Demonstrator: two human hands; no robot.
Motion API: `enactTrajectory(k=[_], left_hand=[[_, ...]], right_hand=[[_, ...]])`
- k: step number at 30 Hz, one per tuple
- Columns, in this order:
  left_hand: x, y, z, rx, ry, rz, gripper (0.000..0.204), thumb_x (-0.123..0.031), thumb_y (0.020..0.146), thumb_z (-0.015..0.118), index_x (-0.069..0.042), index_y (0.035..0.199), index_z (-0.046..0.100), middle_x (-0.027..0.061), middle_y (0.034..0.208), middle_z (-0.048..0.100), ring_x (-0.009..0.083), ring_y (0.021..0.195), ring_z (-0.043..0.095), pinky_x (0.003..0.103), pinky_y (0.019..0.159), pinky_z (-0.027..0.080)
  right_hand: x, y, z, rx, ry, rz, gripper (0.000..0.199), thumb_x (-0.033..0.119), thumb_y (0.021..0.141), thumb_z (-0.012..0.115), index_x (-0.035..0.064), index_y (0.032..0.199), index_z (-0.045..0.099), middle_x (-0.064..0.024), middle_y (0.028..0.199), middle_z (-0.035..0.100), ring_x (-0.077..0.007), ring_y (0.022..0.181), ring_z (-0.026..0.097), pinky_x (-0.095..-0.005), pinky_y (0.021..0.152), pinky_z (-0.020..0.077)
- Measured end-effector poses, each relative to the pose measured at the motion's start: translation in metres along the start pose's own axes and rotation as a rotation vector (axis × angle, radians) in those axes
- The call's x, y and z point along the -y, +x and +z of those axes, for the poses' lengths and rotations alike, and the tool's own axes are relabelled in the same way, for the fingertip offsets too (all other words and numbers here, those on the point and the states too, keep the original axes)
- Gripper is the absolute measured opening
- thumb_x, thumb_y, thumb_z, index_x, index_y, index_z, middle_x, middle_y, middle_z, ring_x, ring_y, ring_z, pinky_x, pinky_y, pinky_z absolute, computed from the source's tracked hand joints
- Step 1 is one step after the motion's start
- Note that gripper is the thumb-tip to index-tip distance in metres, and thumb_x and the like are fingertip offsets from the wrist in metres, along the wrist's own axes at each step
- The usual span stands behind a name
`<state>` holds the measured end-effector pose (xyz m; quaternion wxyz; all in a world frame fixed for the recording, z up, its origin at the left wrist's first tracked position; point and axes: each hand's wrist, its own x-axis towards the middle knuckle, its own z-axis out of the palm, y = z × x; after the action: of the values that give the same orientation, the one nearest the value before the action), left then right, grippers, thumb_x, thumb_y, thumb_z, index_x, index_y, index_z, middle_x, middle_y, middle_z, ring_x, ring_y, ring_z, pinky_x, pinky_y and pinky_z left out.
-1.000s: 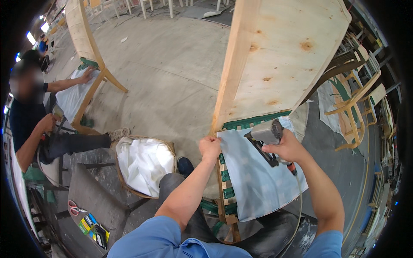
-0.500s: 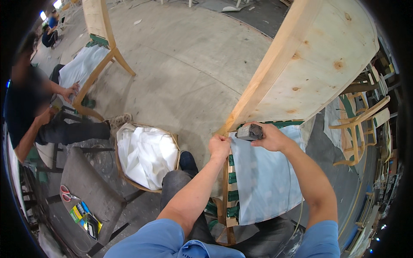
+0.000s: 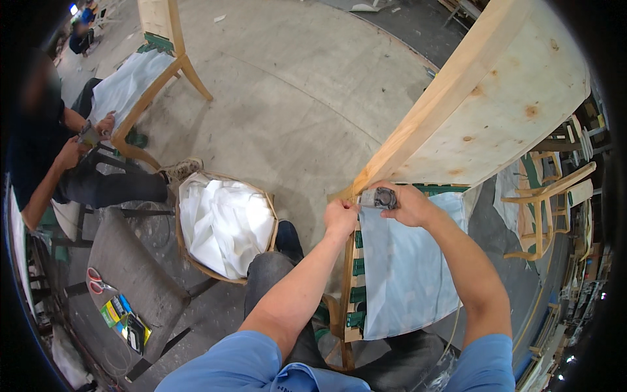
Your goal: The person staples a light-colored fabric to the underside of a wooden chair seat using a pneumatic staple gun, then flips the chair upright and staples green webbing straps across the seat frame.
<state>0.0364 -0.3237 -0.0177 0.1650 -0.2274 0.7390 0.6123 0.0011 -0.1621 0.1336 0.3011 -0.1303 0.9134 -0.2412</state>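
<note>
A wooden chair frame (image 3: 418, 134) with green webbing (image 3: 356, 294) across its seat lies in front of me. White, thin cloth (image 3: 408, 274) covers most of that seat. At the corner where seat meets backrest, my left hand (image 3: 341, 215) pinches the edge of the cloth, fingers closed. My right hand (image 3: 408, 204) is wrapped round a grey staple gun (image 3: 379, 198), seen from its back end. Its nose points left toward the same corner, close to my left fingertips. Whether the nose touches the wood cannot be made out.
Left of my legs stands a basket of white cloth (image 3: 225, 228). On a grey chair (image 3: 140, 268) lie scissors (image 3: 98, 281) and small colourful packs (image 3: 124, 320). A co-worker (image 3: 49, 150) sits at the left by another chair frame (image 3: 157, 85). More chair frames (image 3: 539, 202) stand at the right.
The view has shifted slightly. My right hand has tilted the staple gun a little at the corner, while my left hand stays there. The co-worker's hands have moved, showing a tool between them.
</note>
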Motion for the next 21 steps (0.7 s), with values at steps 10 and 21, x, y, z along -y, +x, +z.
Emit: enactTrajectory(k=[10,21], left_hand=[[-0.009,-0.018,-0.009,-0.03,0.006,-0.002,0.024,-0.02,0.083,0.078,0.003,0.085,0.071,0.0198,0.084,0.073,0.0322,0.08,0.072,0.042,0.075,0.055],[0.008,-0.103,0.0,0.237,0.016,-0.079,0.026,-0.024,0.092,0.072,0.002,0.097,0.073,0.006,0.067,0.065,0.0158,0.051,0.061,0.032,0.05,0.048]], right_hand=[[0.006,0.001,0.003,0.006,-0.018,0.012,0.066,0.009,0.081,0.081,0.0173,0.14,0.053,-0.0174,0.12,0.071,-0.0404,0.113,0.065,-0.0452,0.096,0.0516],[-0.02,-0.114,0.014,-0.238,0.659,0.043,0.07,-0.002,0.082,0.08,0.0024,0.144,0.05,-0.0082,0.128,0.066,-0.0157,0.115,0.063,-0.0336,0.101,0.0516]])
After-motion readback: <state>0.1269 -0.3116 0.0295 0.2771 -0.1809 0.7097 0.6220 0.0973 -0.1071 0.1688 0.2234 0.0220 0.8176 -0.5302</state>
